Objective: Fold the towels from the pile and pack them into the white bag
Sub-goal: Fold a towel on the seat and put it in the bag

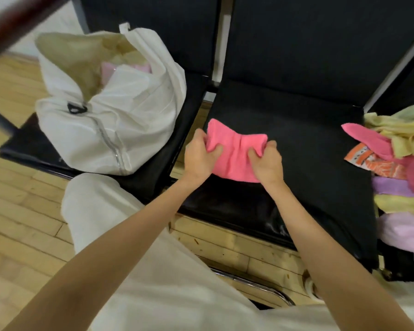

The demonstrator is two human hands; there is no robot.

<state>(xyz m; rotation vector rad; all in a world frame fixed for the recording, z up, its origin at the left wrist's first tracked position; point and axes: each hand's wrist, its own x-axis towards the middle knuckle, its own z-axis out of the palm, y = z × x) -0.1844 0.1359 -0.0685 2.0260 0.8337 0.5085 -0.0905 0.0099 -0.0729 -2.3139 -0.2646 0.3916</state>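
Observation:
A folded pink towel (234, 154) lies on the middle black seat (308, 144). My left hand (200, 158) grips its left edge, fingers curled into the cloth. My right hand (267, 162) grips its right edge the same way, and the towel bunches between them. The white bag (110, 111) stands open on the left seat, with pale pink folded cloth showing inside. The pile of towels (397, 168) sits on the right seat, in pink, yellow, green, purple and an orange print.
Dark seat backs (320, 44) rise behind the seats. A chrome frame (261, 283) runs under the seats above a wooden floor (17, 211). My pale trouser leg (134, 235) fills the foreground. A blurred dark red bar (10, 27) crosses the top left.

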